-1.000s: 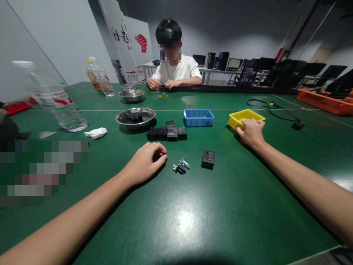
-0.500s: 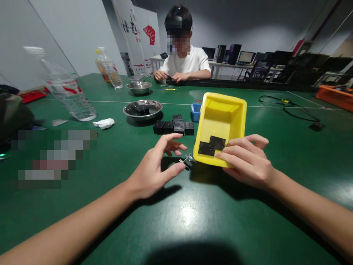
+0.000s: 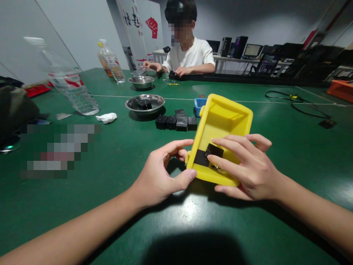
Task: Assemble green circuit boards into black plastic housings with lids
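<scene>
A yellow plastic bin (image 3: 225, 127) is tilted toward me above the green table. My left hand (image 3: 162, 173) grips its left side, thumb on the near rim corner and fingers round the outer wall. My right hand (image 3: 248, 169) clasps the near right side, with the thumb outside below and the fingers reaching inside. Two flat black pieces lie in the bin: one black piece (image 3: 215, 150) under the right fingertips, the other black piece (image 3: 200, 158) against the left wall. A small shiny part (image 3: 216, 168) shows below them, partly covered by a finger.
Several black boxes (image 3: 181, 123) stand beyond the bin, beside a blue bin (image 3: 199, 106). A steel bowl (image 3: 132, 106) contains a black box; another steel bowl (image 3: 141, 81) is farther back. Left are a water bottle (image 3: 73, 92) and crumpled tissue (image 3: 107, 117). A co-worker (image 3: 187, 55) sits opposite.
My left hand has closed on the bin's left side. The bin has moved nearer and tilted; my right fingers reach deeper inside. The small part on the table left of the bin no longer shows there.
</scene>
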Tool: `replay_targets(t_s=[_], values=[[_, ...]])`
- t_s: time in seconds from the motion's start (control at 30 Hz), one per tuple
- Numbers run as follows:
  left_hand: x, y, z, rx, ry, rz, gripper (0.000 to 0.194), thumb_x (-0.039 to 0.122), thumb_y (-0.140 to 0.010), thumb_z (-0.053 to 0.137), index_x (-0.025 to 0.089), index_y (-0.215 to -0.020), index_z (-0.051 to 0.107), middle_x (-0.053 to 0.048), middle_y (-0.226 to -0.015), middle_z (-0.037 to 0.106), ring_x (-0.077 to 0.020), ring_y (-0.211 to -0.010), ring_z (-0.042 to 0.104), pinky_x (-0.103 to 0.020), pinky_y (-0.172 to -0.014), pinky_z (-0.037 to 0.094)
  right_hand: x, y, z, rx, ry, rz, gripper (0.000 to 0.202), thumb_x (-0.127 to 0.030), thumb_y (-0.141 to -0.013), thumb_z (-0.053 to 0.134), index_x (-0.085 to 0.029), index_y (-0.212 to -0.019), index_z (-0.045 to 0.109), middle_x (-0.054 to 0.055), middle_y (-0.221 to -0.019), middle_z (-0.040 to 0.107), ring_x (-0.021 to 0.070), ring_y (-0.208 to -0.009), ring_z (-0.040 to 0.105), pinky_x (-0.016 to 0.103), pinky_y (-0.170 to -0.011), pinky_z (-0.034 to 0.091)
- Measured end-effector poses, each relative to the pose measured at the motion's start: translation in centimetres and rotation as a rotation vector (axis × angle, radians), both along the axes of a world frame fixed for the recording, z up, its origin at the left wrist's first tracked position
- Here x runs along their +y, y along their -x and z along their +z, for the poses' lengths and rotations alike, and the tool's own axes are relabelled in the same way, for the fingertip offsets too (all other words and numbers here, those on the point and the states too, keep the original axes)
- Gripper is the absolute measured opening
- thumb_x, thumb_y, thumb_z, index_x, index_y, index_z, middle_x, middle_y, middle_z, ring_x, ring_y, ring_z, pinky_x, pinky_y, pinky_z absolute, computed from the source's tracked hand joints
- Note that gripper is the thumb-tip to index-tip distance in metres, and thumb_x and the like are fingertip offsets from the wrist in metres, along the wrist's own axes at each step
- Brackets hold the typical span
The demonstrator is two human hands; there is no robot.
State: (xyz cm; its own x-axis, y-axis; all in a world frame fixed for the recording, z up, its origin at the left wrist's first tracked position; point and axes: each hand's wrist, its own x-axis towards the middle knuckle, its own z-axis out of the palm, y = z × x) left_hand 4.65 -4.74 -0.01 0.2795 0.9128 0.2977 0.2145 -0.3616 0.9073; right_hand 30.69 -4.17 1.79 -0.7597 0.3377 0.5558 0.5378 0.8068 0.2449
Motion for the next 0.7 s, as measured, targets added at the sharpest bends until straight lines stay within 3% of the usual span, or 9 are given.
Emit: replay_targets(t_s=[0.23, 0.43, 0.7], values=[[-0.25, -0.04, 0.22, 0.078, -0.012, 0.017, 0.064, 0.036, -0.071, 0.076, 0.016, -0.130, 0.063, -0.008, -0.108, 0.072, -0.0253, -0.099, 0.067, -0.037, -0.089, 0.057, -0.14, 0.15, 0.29, -0.146, 0.014, 0.008, 0.050, -0.038, -0.095, 0.053, -0.015, -0.140, 0.060, 0.013, -0.142, 0.064, 0.0327, -0.122, 0.060, 0.048, -0.099, 0.034], [-0.33, 0.01, 0.31, 0.105, -0.022, 0.018, 0.063, 0.034, -0.072, 0.075, 0.015, -0.130, 0.063, -0.008, -0.106, 0.072, -0.0253, -0.099, 0.067, -0.037, -0.089, 0.057, -0.04, 0.35, 0.51, -0.161, 0.017, 0.048, 0.047, -0.037, -0.091, 0.058, -0.014, -0.132, 0.065, 0.016, -0.129, 0.071, 0.0317, -0.115, 0.062, 0.045, -0.094, 0.036], [-0.45, -0.23, 0.56, 0.116, -0.028, 0.022, 0.061, 0.035, -0.072, 0.074, 0.016, -0.129, 0.063, -0.007, -0.101, 0.072, -0.0263, -0.101, 0.067, -0.037, -0.089, 0.057, -0.20, 0.37, 0.73, -0.162, 0.052, 0.001, 0.046, -0.042, -0.086, 0.063, -0.016, -0.124, 0.065, 0.018, -0.128, 0.068, 0.0335, -0.113, 0.058, 0.045, -0.093, 0.036]])
